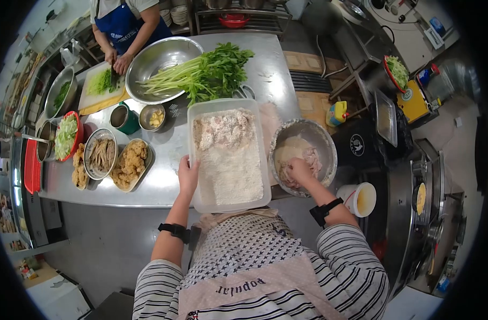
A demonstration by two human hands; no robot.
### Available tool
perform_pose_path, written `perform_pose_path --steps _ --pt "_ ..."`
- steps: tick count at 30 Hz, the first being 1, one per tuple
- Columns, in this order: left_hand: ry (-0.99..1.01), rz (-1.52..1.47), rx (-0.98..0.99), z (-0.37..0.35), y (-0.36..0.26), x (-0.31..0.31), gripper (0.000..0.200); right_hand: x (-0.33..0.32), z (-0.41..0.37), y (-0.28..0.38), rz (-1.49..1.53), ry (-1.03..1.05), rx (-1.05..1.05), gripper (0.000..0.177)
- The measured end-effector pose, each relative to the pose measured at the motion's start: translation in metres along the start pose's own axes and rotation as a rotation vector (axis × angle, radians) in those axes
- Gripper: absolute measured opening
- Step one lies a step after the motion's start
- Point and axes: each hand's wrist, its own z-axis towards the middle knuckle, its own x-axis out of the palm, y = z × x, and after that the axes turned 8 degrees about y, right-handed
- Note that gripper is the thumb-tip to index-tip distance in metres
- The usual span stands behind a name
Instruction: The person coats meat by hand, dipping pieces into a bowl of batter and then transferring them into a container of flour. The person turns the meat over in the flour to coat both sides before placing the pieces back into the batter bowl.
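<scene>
A long translucent tub (267, 176) stands at the table's front edge, with white flour (233, 178) in it and floured pieces (225, 129) at its far end. My left hand (188, 172) rests against the tub's left side, thumb and fingers apart, holding nothing. To the right is a metal bowl (329, 152) with pale batter and raw meat (312, 158). My right hand (299, 170) is down inside this bowl at the meat, its fingers bent together; what they grip, if anything, is hidden.
Leafy celery (217, 69) lies across a large steel bowl (132, 80) behind the tub. Fried pieces (131, 164) on a plate stand left. At the far left a co-worker's hands (118, 61) cut greens on a board. A white bucket (365, 200) stands below right.
</scene>
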Motion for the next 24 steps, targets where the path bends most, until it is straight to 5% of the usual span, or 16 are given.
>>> perform_pose_path --steps 3,8,12,15,17,20,24 --pt "0.008 -0.014 0.007 -0.004 -0.008 -0.002 0.033 -0.029 -0.002 0.017 0.162 -0.078 0.087 0.02" --pt "-0.013 0.022 0.031 -0.001 -0.004 -0.001 0.034 -0.099 -0.014 0.089 0.406 -0.007 -0.049 0.025" --pt "-0.037 0.026 0.035 0.0 0.001 -0.001 0.034 -0.074 0.007 0.152 0.793 0.363 -0.178 0.024" --pt "-0.065 0.013 0.051 0.004 0.01 0.002 0.037 -0.021 0.047 0.167 0.7 0.554 0.073 0.02" --pt "-0.073 -0.029 0.053 0.004 0.012 0.004 0.04 0.022 0.069 0.164 -0.13 0.55 0.001 0.017" --pt "-0.082 -0.026 0.055 0.003 0.007 0.002 0.037 0.057 0.074 0.16 -0.296 0.317 -0.115 0.018" --pt "-0.035 0.072 0.006 -0.003 -0.006 -0.003 0.045 0.014 0.068 0.186 -0.281 0.389 -0.212 0.018"
